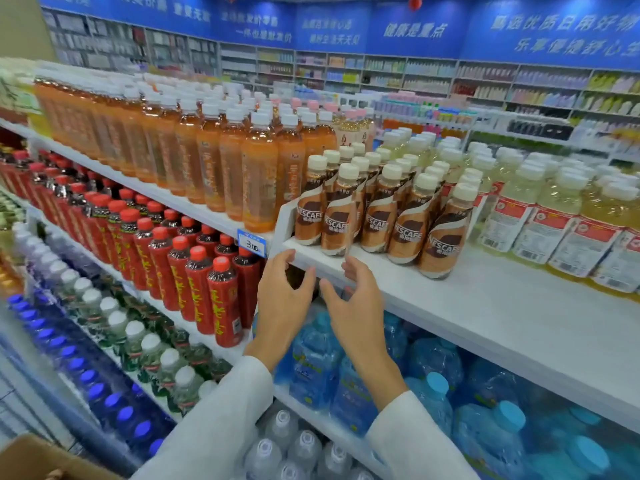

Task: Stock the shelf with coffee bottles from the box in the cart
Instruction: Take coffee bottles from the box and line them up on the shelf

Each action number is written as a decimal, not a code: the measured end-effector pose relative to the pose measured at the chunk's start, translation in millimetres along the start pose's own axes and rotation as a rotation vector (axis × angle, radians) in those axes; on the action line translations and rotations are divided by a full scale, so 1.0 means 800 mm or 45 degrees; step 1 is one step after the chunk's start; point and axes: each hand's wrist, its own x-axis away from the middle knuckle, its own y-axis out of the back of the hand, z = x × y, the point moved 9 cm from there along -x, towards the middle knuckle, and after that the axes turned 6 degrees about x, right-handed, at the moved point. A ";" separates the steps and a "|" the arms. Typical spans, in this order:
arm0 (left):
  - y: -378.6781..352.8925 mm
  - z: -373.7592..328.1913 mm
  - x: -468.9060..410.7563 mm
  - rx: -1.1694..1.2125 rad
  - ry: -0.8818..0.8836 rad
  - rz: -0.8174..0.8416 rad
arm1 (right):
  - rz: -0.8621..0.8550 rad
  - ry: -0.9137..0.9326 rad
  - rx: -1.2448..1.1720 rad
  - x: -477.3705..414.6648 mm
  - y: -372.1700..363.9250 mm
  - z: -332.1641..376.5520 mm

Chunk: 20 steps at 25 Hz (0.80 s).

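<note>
The coffee bottles (377, 213) stand upright in a block at the left end of the shelf (485, 306), labels facing the aisle, apparently so that the brand reads from the front. Five bottles form the front row, which runs diagonally back toward the left; more stand behind them, their count uncertain because only caps show. The block sits hard against a white divider (282, 223), which separates it from the orange bottles (221, 161) on the neighbouring shelf. To the right, touching the block, stand pale yellow bottles (554, 216). Bare shelf lies in front of the coffee, so room remains for further rows. The left hand (282, 292) and right hand (353, 299) hover just below the shelf lip, close together, both empty, fingers loosely curled and half spread; neither touches a bottle. The judgement is that the hands are between placements, one batch set and the next not yet fetched. The box (38, 459) shows only as a cardboard corner at lower left; its contents are hidden. Red-capped bottles (194, 271) and blue water jugs (433, 375) fill the lower shelves.
</note>
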 end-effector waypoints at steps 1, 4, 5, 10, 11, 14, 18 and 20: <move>0.013 0.006 0.024 -0.006 0.021 -0.025 | 0.046 -0.012 -0.047 0.020 -0.004 -0.007; 0.060 0.034 0.102 -0.035 0.119 -0.078 | 0.174 -0.008 -0.110 0.080 -0.023 -0.031; 0.083 0.049 0.129 -0.064 0.170 -0.120 | 0.227 -0.013 -0.138 0.102 -0.034 -0.040; 0.198 0.111 0.265 -0.158 0.448 -0.344 | 0.557 -0.074 -0.208 0.210 -0.095 -0.081; 0.221 0.123 0.292 -0.152 0.512 -0.406 | 0.628 -0.110 -0.198 0.231 -0.111 -0.091; 0.280 0.156 0.370 -0.133 0.672 -0.587 | 0.809 -0.235 -0.188 0.289 -0.157 -0.122; 0.345 0.192 0.447 -0.108 0.886 -0.777 | 0.998 -0.387 -0.114 0.351 -0.223 -0.152; 0.369 0.209 0.470 -0.104 0.957 -0.804 | 1.078 -0.454 -0.048 0.374 -0.260 -0.164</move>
